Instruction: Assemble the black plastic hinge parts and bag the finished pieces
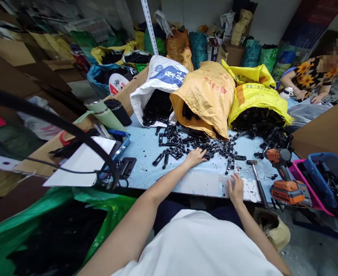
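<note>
My left hand (197,156) reaches across the pale blue table (145,149) into a scatter of small black plastic parts (186,143). Its fingers curl over one black part (207,155) at the pile's near edge. My right hand (236,188) lies near the table's front edge with its fingers flat on a sheet of white round pads (251,189). A hammer (258,178) lies just right of that hand.
Yellow sacks (211,96) and a white sack (160,82) spill black parts at the back. An orange cordless drill (286,180) and pink and blue baskets (315,180) sit right. Flasks (105,113) stand left. A green bag (42,234) lies below. Another person (309,76) sits far right.
</note>
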A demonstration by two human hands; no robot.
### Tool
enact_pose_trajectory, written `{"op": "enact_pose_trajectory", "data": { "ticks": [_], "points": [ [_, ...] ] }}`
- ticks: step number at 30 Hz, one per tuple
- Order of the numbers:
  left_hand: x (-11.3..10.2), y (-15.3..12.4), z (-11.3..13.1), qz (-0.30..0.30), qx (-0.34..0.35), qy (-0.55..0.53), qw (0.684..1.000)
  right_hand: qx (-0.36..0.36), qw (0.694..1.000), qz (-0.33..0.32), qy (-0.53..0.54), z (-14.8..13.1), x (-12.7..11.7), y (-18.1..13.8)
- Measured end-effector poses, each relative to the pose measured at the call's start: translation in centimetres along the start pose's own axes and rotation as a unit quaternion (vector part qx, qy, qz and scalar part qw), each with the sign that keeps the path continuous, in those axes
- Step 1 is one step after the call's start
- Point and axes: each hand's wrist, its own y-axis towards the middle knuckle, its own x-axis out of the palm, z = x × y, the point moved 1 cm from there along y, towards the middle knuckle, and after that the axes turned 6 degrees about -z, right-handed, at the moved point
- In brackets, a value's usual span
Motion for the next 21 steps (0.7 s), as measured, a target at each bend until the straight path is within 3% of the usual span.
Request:
{"op": "enact_pose_trajectory", "data": {
  "ticks": [4, 10, 15, 18, 21],
  "points": [
    [0.3, 0.1, 0.9, 0.063, -0.046, -0.021, 0.997, -0.029, 0.999, 0.011, -0.022, -0.1, 0.7, -0.6],
    [2.3, -7.3, 1.8, 0.116, -0.057, -0.070, 0.989, -0.074, 0.996, 0.055, -0.014, 0.3, 0.9, -0.4],
    [3.1, -13.0, -0.5, 0.143, -0.208, -0.067, 0.965, -0.111, 0.992, 0.060, -0.016, 0.2, 1.2, -0.5],
    [3.9, -14.3, -1.5, 0.122, -0.294, -0.070, 0.945, -0.116, 0.991, 0.064, -0.027, 0.2, 1.3, -0.7],
    [5.1, -14.2, -1.9, 0.082, -0.333, -0.083, 0.936, -0.120, 0.989, 0.074, -0.037, 0.3, 1.3, -0.9]
  ]
}}
